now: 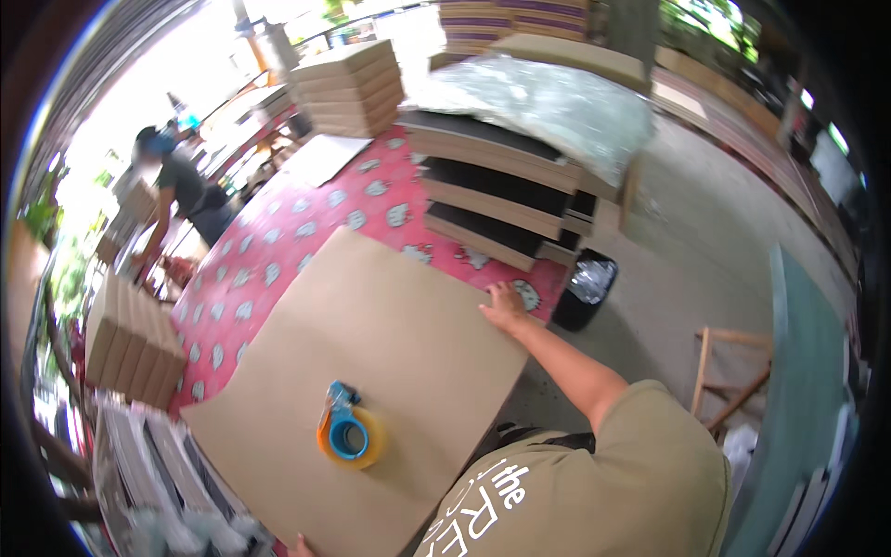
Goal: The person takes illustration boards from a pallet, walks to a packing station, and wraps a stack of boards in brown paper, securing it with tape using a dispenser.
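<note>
A large brown cardboard sheet [408, 325] lies flat in front of me, with a curved notch at its left. My right hand [506, 306] is closed on its far right edge, thumb on top and fingers over the rim. At the bottom of the picture, only a little of my left hand [302, 548] shows, at the sheet's near left edge; it appears to grip that edge, and the rest is cut off. Between my hands, a blue tape dispenser [342, 395] with a roll of yellowish tape [373, 444] rests on the sheet.
A pink patterned cloth [380, 190] covers the table beneath. Stacked brown and black panels [492, 181] under clear plastic wrap [557, 97] stand beyond. Box stacks [348, 88] are farther back. A black bin [587, 288] stands right; another person [190, 190] works at left.
</note>
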Demonstrator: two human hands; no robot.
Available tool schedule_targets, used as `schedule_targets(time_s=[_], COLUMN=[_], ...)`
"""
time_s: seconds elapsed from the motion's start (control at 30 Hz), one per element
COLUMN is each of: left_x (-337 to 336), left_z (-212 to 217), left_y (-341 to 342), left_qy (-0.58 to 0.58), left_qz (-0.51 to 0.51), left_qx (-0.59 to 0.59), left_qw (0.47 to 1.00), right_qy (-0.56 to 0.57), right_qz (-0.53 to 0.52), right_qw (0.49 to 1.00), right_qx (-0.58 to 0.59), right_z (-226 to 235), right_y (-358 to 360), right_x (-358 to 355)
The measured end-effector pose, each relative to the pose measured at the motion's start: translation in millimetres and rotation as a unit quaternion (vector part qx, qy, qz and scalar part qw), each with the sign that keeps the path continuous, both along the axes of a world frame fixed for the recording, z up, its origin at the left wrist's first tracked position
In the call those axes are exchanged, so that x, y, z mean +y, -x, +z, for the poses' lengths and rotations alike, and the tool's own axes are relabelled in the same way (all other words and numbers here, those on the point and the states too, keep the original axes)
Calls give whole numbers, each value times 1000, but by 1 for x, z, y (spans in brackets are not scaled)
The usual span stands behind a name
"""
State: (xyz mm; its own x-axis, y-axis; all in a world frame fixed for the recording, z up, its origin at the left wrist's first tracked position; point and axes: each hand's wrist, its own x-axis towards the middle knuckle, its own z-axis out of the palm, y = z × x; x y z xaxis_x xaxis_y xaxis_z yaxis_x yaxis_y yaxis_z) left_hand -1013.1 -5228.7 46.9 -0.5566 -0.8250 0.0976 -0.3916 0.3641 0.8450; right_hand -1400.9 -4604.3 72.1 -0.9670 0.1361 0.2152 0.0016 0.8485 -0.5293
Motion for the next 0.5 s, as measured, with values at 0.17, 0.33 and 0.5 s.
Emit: schedule_targets(time_s=[0.17, 0.33, 0.5], left_x=[146, 187, 328], left_z=[112, 124, 124], left_y=[63, 103, 128], left_qy=[287, 178, 103], left_qz=[197, 92, -55], left_qx=[-87, 242, 256], left_qw=[934, 949, 960], right_qy=[48, 21, 112], right_qz=[-4, 42, 144], right_qw=[999, 999, 959], right_qx=[17, -18, 218], right_z=[-22, -9, 4], right_y=[-11, -24, -48], right_x=[57, 67, 45])
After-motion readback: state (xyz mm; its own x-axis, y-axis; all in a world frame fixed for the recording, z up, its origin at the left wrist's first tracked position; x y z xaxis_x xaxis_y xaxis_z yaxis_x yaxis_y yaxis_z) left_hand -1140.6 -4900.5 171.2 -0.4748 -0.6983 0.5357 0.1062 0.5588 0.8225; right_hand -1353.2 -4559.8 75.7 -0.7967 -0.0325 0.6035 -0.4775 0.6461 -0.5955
